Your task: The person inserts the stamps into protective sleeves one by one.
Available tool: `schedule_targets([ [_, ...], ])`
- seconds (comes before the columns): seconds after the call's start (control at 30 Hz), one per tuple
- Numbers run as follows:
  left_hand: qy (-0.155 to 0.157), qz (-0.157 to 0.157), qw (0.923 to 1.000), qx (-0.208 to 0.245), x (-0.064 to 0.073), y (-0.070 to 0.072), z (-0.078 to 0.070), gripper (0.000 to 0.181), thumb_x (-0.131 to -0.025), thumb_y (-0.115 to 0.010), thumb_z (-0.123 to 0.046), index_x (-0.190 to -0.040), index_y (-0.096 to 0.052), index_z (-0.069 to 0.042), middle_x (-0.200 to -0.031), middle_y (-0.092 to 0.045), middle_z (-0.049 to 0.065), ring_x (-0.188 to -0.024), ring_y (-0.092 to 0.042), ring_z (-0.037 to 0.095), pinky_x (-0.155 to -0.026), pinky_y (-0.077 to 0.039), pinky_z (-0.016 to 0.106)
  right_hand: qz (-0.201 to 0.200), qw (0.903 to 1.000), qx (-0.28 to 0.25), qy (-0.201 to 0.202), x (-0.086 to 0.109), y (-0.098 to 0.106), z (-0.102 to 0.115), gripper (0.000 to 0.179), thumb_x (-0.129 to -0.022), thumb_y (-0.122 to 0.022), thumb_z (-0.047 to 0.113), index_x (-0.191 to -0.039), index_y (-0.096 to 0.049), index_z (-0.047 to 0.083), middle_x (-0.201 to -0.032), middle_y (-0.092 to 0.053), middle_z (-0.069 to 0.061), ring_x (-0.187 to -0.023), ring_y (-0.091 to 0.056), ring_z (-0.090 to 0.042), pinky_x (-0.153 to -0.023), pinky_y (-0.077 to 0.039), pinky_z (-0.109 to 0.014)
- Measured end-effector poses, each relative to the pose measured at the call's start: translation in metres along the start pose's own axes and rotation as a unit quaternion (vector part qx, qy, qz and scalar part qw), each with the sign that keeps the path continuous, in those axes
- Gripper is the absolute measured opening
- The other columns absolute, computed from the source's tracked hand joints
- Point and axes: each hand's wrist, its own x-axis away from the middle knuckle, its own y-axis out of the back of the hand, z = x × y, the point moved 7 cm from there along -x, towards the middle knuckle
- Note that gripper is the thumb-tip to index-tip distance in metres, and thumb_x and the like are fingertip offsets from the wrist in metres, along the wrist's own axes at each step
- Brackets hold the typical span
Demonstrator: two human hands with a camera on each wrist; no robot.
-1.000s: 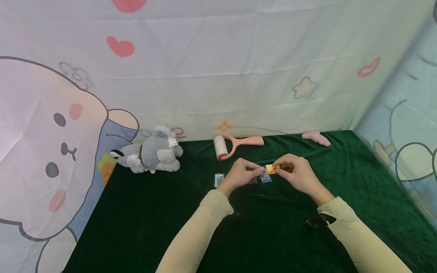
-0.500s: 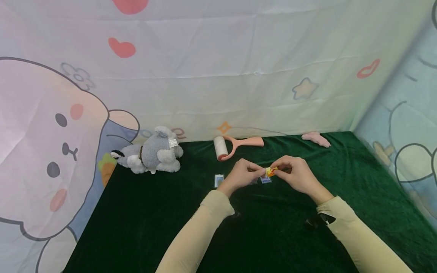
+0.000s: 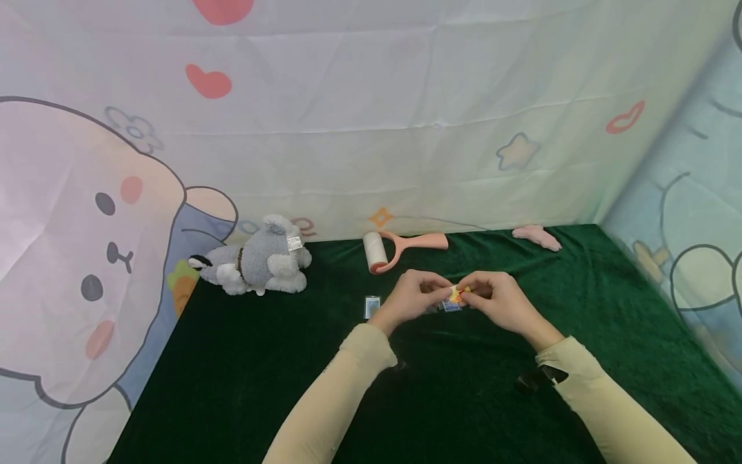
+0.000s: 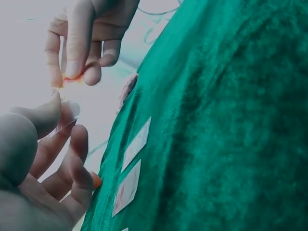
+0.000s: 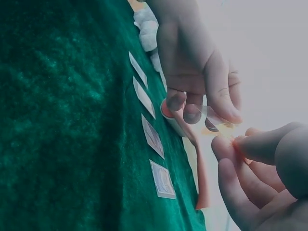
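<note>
Above the green cloth my left hand [image 3: 408, 295] pinches a small clear plastic sleeve [image 5: 211, 115] between thumb and fingers. My right hand [image 3: 503, 301] pinches a small yellow and orange card [image 3: 455, 294] whose end meets the sleeve's mouth. Both hands nearly touch at the fingertips, which hide much of card and sleeve. In the right wrist view several small flat cards lie in a row on the cloth, the nearest being a blue-toned card [image 5: 163, 179]. The head view shows a pale-bordered card [image 3: 372, 307] left of my left hand.
A peach lint roller [image 3: 418, 241] with a white roll lies behind my hands. Towards the back left lies a grey and white plush toy [image 3: 257, 263]. A pink fuzzy item [image 3: 536, 236] is near the back right edge. A printed curtain [image 3: 348, 96] stands behind the table.
My right hand has moved slightly left, closer to my left hand. The yellow card has bent and tilted at the sleeve, with less of it showing between the fingers.
</note>
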Motion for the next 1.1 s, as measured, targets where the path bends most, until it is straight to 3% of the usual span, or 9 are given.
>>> schedule_targets([
  [0.2,-0.042,-0.007,0.9985,-0.034,0.001,-0.001,-0.006,0.021,-0.103,-0.07,-0.023,-0.123,-0.075,-0.017,-0.097,-0.076,0.002,-0.076,-0.065,0.017,-0.065,-0.054,0.025,0.0,0.9995,-0.023,-0.02,0.001,-0.002,-0.004,0.013,-0.101,-0.069,0.004,-0.113,-0.073,0.007,-0.096,-0.076,-0.007,-0.087,-0.076,-0.035,-0.071,-0.061,-0.028],
  [0.37,-0.06,0.007,0.9948,-0.081,0.003,-0.003,-0.01,0.032,-0.096,-0.081,-0.026,-0.126,-0.074,-0.016,-0.107,-0.073,0.001,-0.075,-0.064,0.012,-0.064,-0.055,0.024,-0.001,0.9988,-0.032,-0.037,0.001,-0.002,-0.007,0.015,-0.101,-0.069,0.004,-0.115,-0.073,0.003,-0.1,-0.076,-0.011,-0.088,-0.076,-0.033,-0.073,-0.061,-0.031],
  [0.47,-0.065,0.018,0.9892,-0.13,0.004,-0.004,-0.012,0.043,-0.09,-0.086,-0.026,-0.129,-0.072,-0.015,-0.114,-0.072,0.003,-0.075,-0.064,0.006,-0.066,-0.054,0.022,0.003,0.9982,-0.04,-0.045,0.001,-0.002,-0.008,0.016,-0.101,-0.069,0.005,-0.116,-0.072,0.0,-0.103,-0.076,-0.014,-0.088,-0.076,-0.028,-0.074,-0.062,-0.035],
  [0.67,-0.068,0.019,0.9747,-0.212,0.006,-0.004,-0.012,0.043,-0.093,-0.083,-0.027,-0.133,-0.071,-0.017,-0.119,-0.073,0.002,-0.078,-0.062,0.002,-0.068,-0.052,0.019,0.028,0.9957,-0.067,-0.057,0.002,-0.002,-0.009,0.021,-0.105,-0.064,0.007,-0.122,-0.072,-0.002,-0.112,-0.075,-0.018,-0.094,-0.076,-0.027,-0.077,-0.063,-0.033],
  [0.87,-0.078,0.006,0.9688,-0.235,0.007,-0.002,-0.013,0.043,-0.094,-0.082,-0.027,-0.134,-0.071,-0.015,-0.125,-0.074,0.002,-0.086,-0.066,0.006,-0.07,-0.052,0.018,0.047,0.9939,-0.079,-0.062,0.003,0.003,-0.009,0.023,-0.108,-0.058,0.008,-0.124,-0.072,0.0,-0.12,-0.072,-0.021,-0.097,-0.074,-0.028,-0.078,-0.062,-0.032],
  [1.1,-0.095,0.006,0.971,-0.219,0.007,-0.004,-0.019,0.045,-0.094,-0.082,-0.022,-0.136,-0.069,-0.011,-0.13,-0.073,0.003,-0.089,-0.067,0.006,-0.073,-0.053,0.016,0.051,0.9933,-0.09,-0.051,0.003,0.004,-0.012,0.023,-0.106,-0.061,0.007,-0.127,-0.068,-0.001,-0.12,-0.071,-0.023,-0.1,-0.073,-0.036,-0.079,-0.062,-0.032],
])
